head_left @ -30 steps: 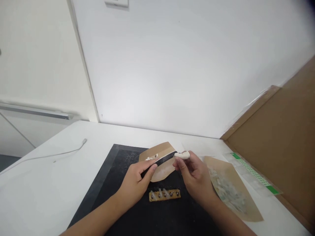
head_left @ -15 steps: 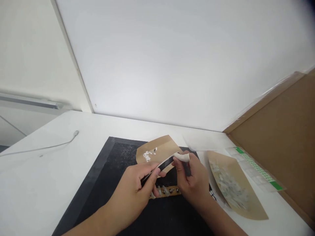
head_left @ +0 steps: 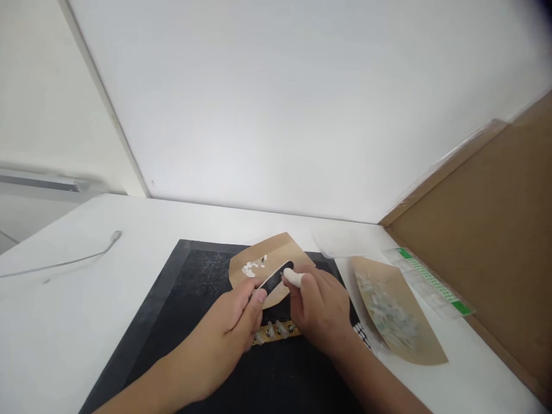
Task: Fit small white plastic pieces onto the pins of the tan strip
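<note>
My left hand [head_left: 228, 328] is closed on a black nail file [head_left: 276, 275] and holds it slanted over the black mat [head_left: 181, 287]. My right hand [head_left: 319, 307] pinches a small white piece [head_left: 294, 278] against the file's upper end. Behind the file lies a brown paper piece [head_left: 263, 261] with white shavings [head_left: 252, 266] on it. A small brown strip with several clear tips [head_left: 276, 330] lies on the mat, partly hidden under both hands.
A second brown paper [head_left: 394, 313] with pale bits lies to the right, beside a clear bag with a green stripe [head_left: 431, 282]. A cardboard sheet [head_left: 487, 230] leans at the right. A white cable [head_left: 64, 261] lies on the white table at the left.
Both hands have drifted left and nearer to me with the file. The right hand's white piece has slid down along the file toward the left hand. The camera has turned slightly.
</note>
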Demonstrator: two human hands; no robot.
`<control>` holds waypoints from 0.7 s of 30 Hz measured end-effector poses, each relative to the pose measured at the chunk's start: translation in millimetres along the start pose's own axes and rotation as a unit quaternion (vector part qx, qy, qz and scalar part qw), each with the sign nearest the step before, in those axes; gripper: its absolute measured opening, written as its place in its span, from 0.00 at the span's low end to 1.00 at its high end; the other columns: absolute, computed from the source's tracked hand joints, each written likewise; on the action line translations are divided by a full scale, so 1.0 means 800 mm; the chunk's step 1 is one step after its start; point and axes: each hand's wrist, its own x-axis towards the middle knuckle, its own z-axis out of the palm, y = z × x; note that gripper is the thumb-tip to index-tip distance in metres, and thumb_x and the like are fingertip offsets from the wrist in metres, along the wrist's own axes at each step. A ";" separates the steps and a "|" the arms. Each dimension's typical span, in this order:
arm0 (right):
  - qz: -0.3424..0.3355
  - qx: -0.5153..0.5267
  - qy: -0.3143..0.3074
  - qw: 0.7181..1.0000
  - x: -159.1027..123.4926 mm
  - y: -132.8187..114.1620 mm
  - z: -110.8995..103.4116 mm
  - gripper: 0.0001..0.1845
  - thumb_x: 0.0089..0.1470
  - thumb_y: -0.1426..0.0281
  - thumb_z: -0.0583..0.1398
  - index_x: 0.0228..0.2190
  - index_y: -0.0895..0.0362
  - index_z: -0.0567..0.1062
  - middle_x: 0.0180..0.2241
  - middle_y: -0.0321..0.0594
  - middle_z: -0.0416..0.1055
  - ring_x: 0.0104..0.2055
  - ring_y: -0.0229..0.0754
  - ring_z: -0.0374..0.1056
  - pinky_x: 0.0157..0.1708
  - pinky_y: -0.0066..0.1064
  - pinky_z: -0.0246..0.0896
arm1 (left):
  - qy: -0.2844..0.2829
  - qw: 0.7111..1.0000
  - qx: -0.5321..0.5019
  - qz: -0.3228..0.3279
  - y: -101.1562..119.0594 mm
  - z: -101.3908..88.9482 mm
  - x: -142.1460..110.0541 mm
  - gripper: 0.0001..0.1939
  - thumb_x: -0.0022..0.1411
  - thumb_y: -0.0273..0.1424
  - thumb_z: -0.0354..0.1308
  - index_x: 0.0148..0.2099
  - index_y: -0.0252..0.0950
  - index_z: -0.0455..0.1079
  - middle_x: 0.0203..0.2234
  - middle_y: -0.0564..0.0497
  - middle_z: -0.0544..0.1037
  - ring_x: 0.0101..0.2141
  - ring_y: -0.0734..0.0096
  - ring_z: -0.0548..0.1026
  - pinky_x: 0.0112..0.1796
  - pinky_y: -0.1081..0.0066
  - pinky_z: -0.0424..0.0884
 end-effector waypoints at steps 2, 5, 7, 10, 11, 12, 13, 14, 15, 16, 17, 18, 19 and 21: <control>-0.009 -0.022 -0.009 1.000 0.000 -0.004 0.001 0.12 0.66 0.76 0.58 0.31 0.52 0.64 0.29 0.38 0.72 0.29 0.42 0.62 0.31 0.35 0.52 | -0.013 1.000 0.026 -0.003 0.000 -0.006 0.003 0.21 0.76 0.49 0.45 0.35 0.40 0.61 0.20 0.59 0.62 0.20 0.75 0.61 0.23 0.75 0.60; -0.004 -0.040 -0.036 0.999 0.001 -0.009 0.006 0.12 0.68 0.75 0.57 0.31 0.52 0.64 0.27 0.37 0.69 0.29 0.42 0.61 0.31 0.35 0.51 | -0.025 0.998 0.058 0.002 -0.001 -0.014 0.008 0.24 0.76 0.50 0.43 0.32 0.39 0.61 0.18 0.60 0.63 0.18 0.75 0.61 0.22 0.75 0.60; 0.005 -0.032 -0.042 0.999 0.002 -0.011 0.010 0.12 0.69 0.74 0.56 0.31 0.52 0.64 0.28 0.38 0.69 0.30 0.42 0.62 0.32 0.35 0.52 | -0.028 0.996 0.079 -0.004 -0.003 -0.016 0.009 0.26 0.77 0.49 0.42 0.31 0.39 0.62 0.16 0.60 0.65 0.16 0.76 0.62 0.22 0.75 0.62; 0.030 -0.006 -0.030 0.999 0.005 -0.014 0.015 0.13 0.70 0.72 0.55 0.30 0.53 0.64 0.28 0.38 0.70 0.30 0.42 0.63 0.32 0.34 0.53 | -0.029 0.996 0.084 -0.018 -0.004 -0.015 0.007 0.26 0.77 0.49 0.40 0.33 0.39 0.65 0.14 0.61 0.65 0.13 0.77 0.62 0.22 0.75 0.64; 0.036 0.000 -0.029 0.999 0.006 -0.015 0.015 0.13 0.70 0.72 0.55 0.30 0.53 0.64 0.28 0.38 0.70 0.29 0.41 0.63 0.32 0.34 0.52 | -0.025 0.997 0.074 -0.021 -0.004 -0.014 0.007 0.25 0.77 0.49 0.40 0.34 0.39 0.65 0.14 0.62 0.63 0.13 0.77 0.61 0.21 0.75 0.63; 0.039 0.004 -0.029 0.999 0.007 -0.016 0.015 0.13 0.70 0.72 0.55 0.30 0.53 0.64 0.28 0.38 0.70 0.29 0.41 0.63 0.32 0.33 0.52 | -0.022 0.998 0.063 -0.023 -0.003 -0.013 0.006 0.24 0.77 0.49 0.40 0.36 0.39 0.64 0.15 0.62 0.62 0.13 0.77 0.60 0.20 0.76 0.61; 0.041 0.005 -0.031 0.999 0.008 -0.017 0.015 0.13 0.70 0.72 0.55 0.30 0.53 0.64 0.29 0.38 0.71 0.29 0.41 0.63 0.32 0.33 0.52 | -0.016 0.998 0.054 -0.022 -0.003 -0.013 0.006 0.23 0.77 0.49 0.41 0.37 0.40 0.64 0.16 0.62 0.61 0.14 0.77 0.59 0.19 0.76 0.59; 0.041 0.007 -0.032 0.999 0.010 -0.017 0.015 0.13 0.70 0.72 0.55 0.30 0.53 0.64 0.29 0.38 0.71 0.30 0.41 0.63 0.32 0.33 0.52 | -0.009 0.999 0.049 -0.019 -0.002 -0.012 0.005 0.22 0.77 0.49 0.41 0.37 0.40 0.64 0.18 0.61 0.60 0.16 0.77 0.59 0.18 0.76 0.57; 0.041 0.008 -0.030 0.999 0.011 -0.017 0.014 0.14 0.70 0.72 0.55 0.30 0.53 0.64 0.29 0.38 0.72 0.30 0.41 0.64 0.32 0.33 0.53 | -0.001 0.999 0.052 -0.012 -0.002 -0.012 0.005 0.22 0.76 0.49 0.42 0.37 0.40 0.64 0.19 0.61 0.61 0.17 0.76 0.59 0.18 0.77 0.56; 0.041 0.012 -0.028 0.999 0.011 -0.017 0.014 0.14 0.70 0.72 0.55 0.29 0.53 0.64 0.30 0.38 0.72 0.30 0.41 0.64 0.32 0.33 0.54 | 0.008 0.998 0.058 -0.004 -0.001 -0.011 0.006 0.21 0.76 0.49 0.43 0.38 0.40 0.64 0.20 0.60 0.62 0.19 0.76 0.59 0.18 0.76 0.55; 0.039 0.018 -0.028 0.999 0.012 -0.017 0.014 0.14 0.70 0.72 0.55 0.29 0.53 0.64 0.30 0.39 0.72 0.31 0.41 0.64 0.33 0.33 0.54 | 0.018 0.998 0.065 0.004 -0.001 -0.010 0.006 0.21 0.76 0.48 0.44 0.38 0.40 0.65 0.21 0.59 0.63 0.19 0.75 0.60 0.18 0.76 0.56; 0.035 0.027 -0.028 0.999 0.012 -0.017 0.014 0.14 0.70 0.72 0.55 0.29 0.53 0.64 0.30 0.39 0.72 0.31 0.41 0.64 0.33 0.32 0.55 | 0.030 0.997 0.073 0.011 -0.001 -0.009 0.007 0.20 0.76 0.48 0.45 0.39 0.40 0.66 0.22 0.59 0.63 0.19 0.75 0.60 0.18 0.76 0.56; 0.030 0.035 -0.029 0.999 0.012 -0.018 0.014 0.14 0.70 0.72 0.56 0.29 0.53 0.64 0.30 0.39 0.72 0.31 0.41 0.65 0.33 0.32 0.55 | 0.041 0.996 0.079 0.016 -0.001 -0.008 0.008 0.20 0.76 0.47 0.45 0.39 0.40 0.67 0.22 0.58 0.64 0.19 0.75 0.60 0.18 0.75 0.56; 0.021 0.047 -0.030 0.998 0.012 -0.018 0.015 0.14 0.69 0.73 0.56 0.29 0.53 0.64 0.29 0.38 0.71 0.31 0.41 0.64 0.33 0.32 0.55 | 0.058 0.994 0.091 0.025 -0.002 -0.005 0.009 0.20 0.76 0.47 0.44 0.41 0.40 0.68 0.21 0.59 0.63 0.18 0.74 0.60 0.19 0.74 0.57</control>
